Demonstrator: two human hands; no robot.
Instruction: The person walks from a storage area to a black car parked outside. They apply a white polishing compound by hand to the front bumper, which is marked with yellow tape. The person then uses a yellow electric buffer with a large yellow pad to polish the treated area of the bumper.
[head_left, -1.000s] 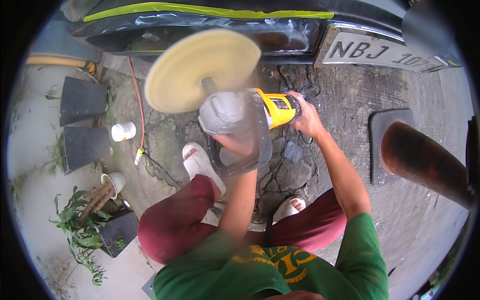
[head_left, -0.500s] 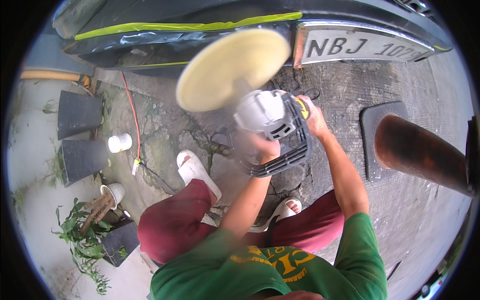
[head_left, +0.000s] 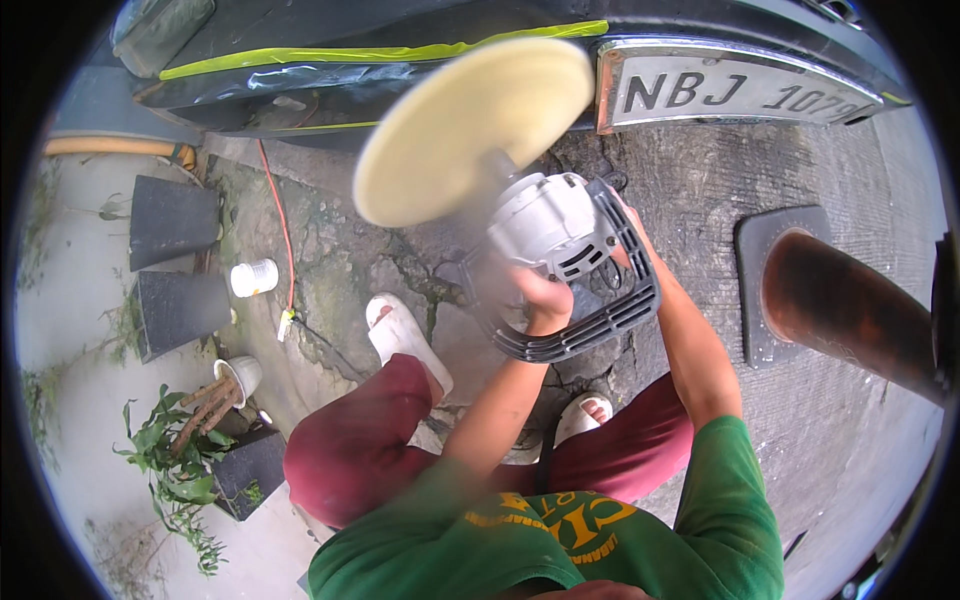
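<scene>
The left hand (head_left: 542,296) seems to curl its fingers under the polisher (head_left: 550,220); how the right hand (head_left: 641,233), behind it, holds its fingers I cannot tell.

We record a driveway-like outdoor spot: cracked concrete (head_left: 335,240), car bumper (head_left: 340,78) with number plate (head_left: 740,88), dark planters (head_left: 175,222), leafy plant (head_left: 165,450).

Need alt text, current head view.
The left hand and mostly hidden right hand hold a grey polisher, its big pale-yellow pad in front of a dark car bumper with yellow-green tape. A licence plate is upper right; dark plant pots and a white tub are at left.
</scene>
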